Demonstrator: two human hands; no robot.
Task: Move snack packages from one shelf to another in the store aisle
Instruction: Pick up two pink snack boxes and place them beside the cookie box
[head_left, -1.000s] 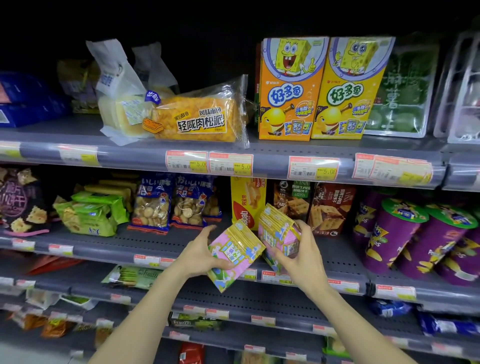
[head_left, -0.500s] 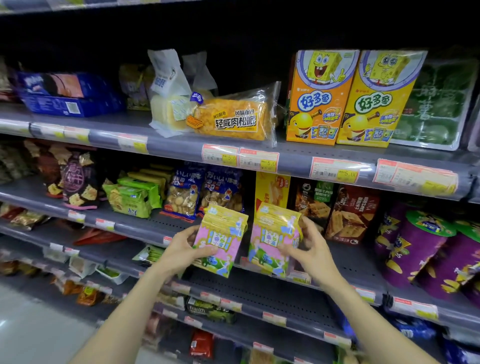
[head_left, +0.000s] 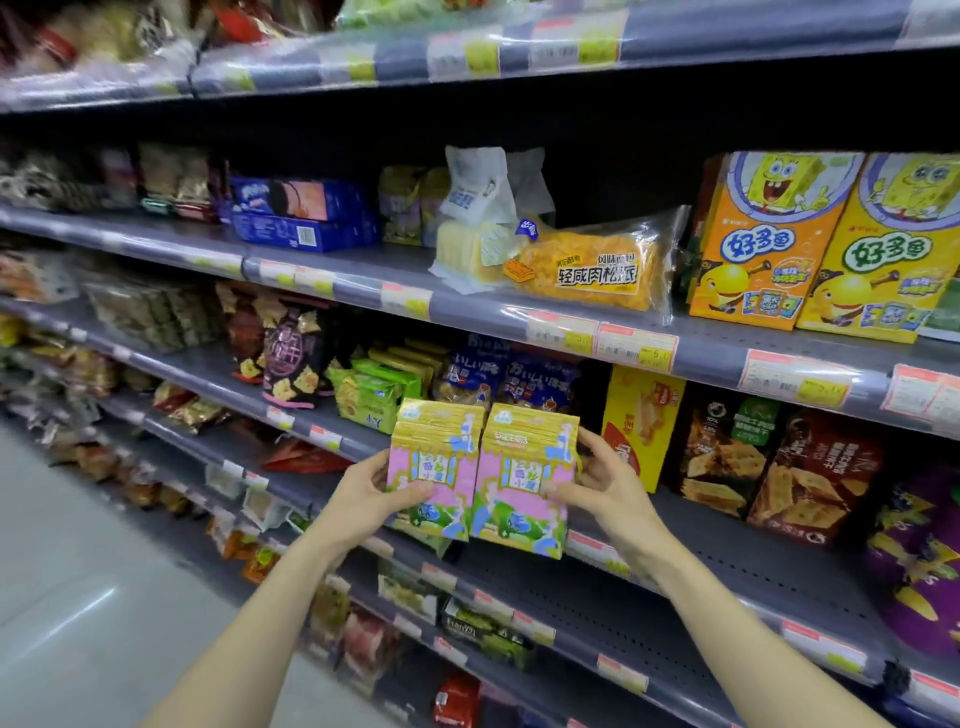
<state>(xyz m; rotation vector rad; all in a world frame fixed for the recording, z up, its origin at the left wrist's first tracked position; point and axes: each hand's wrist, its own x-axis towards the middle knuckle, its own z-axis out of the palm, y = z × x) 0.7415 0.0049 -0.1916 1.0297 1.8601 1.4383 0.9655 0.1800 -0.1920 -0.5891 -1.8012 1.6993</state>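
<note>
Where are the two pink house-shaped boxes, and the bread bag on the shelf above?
left pink box (head_left: 434, 467), head view, on its pink front face
right pink box (head_left: 522, 480), head view, on its front panel
bread bag (head_left: 597, 273), head view, on its printed label

bare shelf (head_left: 737, 566) right of hands, yellow box (head_left: 641, 415) behind

A retail shop aisle. Long grey metal shelves (head_left: 737, 587) run in tiers, each front edge carrying a clear plastic strip of red-and-yellow paper price labels (head_left: 636, 347). The tiers are stocked with packaged snacks: orange cardboard cartoon-printed boxes (head_left: 761, 244), blue foil biscuit packs (head_left: 304, 215), purple tubs (head_left: 914, 566). A pale smooth floor (head_left: 78, 597) borders the shelving.
</note>
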